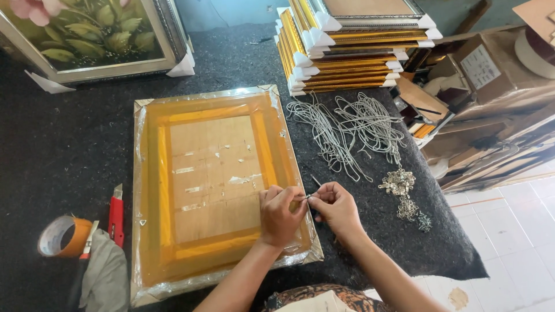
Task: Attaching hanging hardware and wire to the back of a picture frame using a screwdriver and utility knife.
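Note:
A picture frame (202, 173) wrapped in clear plastic lies face down on the dark felt table (69, 150), its brown backing board up. My left hand (280, 214) rests on the frame's right edge, fingers pinched. My right hand (335, 205) meets it just off that edge. Between the fingertips of both hands is a small metal piece with a thin grey cord (315, 184). Which hand grips it more I cannot tell.
A bundle of grey cords (352, 130) and a heap of small metal hangers (399, 185) lie to the right. Stacked gold frames (347, 52) stand behind. A flower painting (92, 34) is at far left; tape roll (60, 236), red cutter (116, 216) and cloth (107, 271) near left.

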